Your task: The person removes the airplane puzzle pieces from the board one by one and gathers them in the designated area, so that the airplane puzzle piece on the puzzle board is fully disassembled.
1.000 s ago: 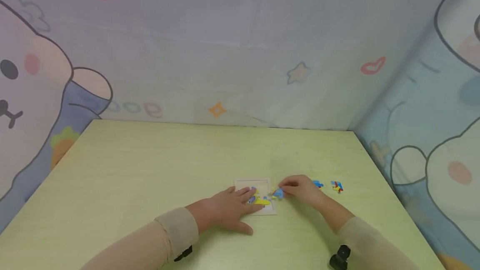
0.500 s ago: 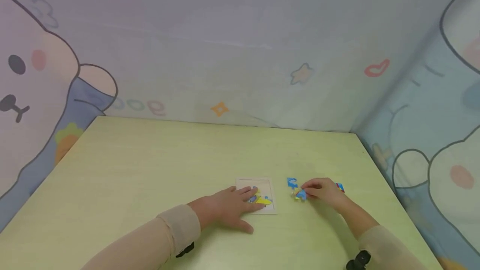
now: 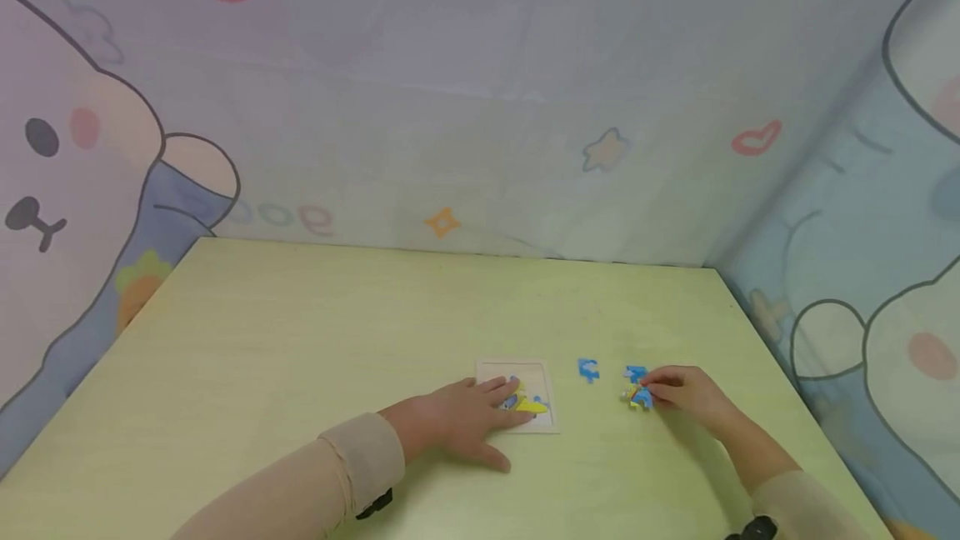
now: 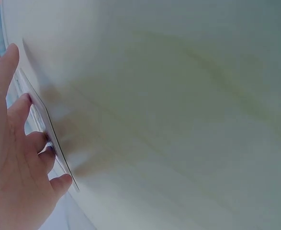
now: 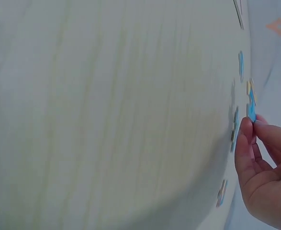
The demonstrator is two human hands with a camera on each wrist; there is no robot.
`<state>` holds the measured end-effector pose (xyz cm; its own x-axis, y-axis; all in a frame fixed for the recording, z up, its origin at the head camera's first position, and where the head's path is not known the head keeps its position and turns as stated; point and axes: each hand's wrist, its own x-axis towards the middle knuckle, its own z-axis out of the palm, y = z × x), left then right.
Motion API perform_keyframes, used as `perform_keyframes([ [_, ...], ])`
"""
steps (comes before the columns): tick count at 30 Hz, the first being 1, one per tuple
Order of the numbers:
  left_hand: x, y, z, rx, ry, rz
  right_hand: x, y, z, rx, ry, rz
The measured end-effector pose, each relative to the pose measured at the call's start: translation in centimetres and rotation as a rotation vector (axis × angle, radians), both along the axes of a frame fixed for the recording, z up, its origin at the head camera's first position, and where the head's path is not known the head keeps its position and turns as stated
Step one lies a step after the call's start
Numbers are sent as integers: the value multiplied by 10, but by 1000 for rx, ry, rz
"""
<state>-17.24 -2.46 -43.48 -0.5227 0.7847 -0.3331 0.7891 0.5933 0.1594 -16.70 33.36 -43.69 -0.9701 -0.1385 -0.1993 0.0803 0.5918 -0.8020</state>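
Note:
My left hand [image 3: 468, 423] rests with spread fingers on a small white-framed jigsaw puzzle [image 3: 551, 382], covering its left part. Yellow and blue pieces show in the tray beside the fingers. In the left wrist view, the fingertips touch the edge of the puzzle tray [image 4: 49, 127]. My right hand [image 3: 693, 394] pinches a blue-and-yellow puzzle piece [image 3: 642, 397] between thumb and fingers. In the right wrist view, this puzzle piece [image 5: 251, 103] is held up off the table. A blue puzzle piece [image 3: 636, 372] lies just behind it in the head view.
Another blue puzzle piece [image 3: 588, 369] lies between the tray and the right hand. The right wrist view shows one more puzzle piece [image 5: 221, 193] on the table, below the hand. The pale wooden table [image 3: 337, 315] meets cartoon-printed cloth walls [image 3: 450, 107] at the back and right.
My right hand has moved right, away from the tray, carrying the pinched puzzle piece past the loose blue ones. The left hand stays on the tray. The head view has shifted slightly.

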Motion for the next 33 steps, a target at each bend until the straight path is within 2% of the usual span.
perform_keyframes([
  [6,0,0,-1,6,-2,-1,3,18,0,27,-2,-18],
  [14,-1,1,-4,8,1,3,4,38,1,122,17,-37],
  [21,1,1,-3,4,-14,15,4,50,-1,165,-14,-82],
  [33,1,2,1,-7,-9,17,9,60,3,208,-15,-66],
])
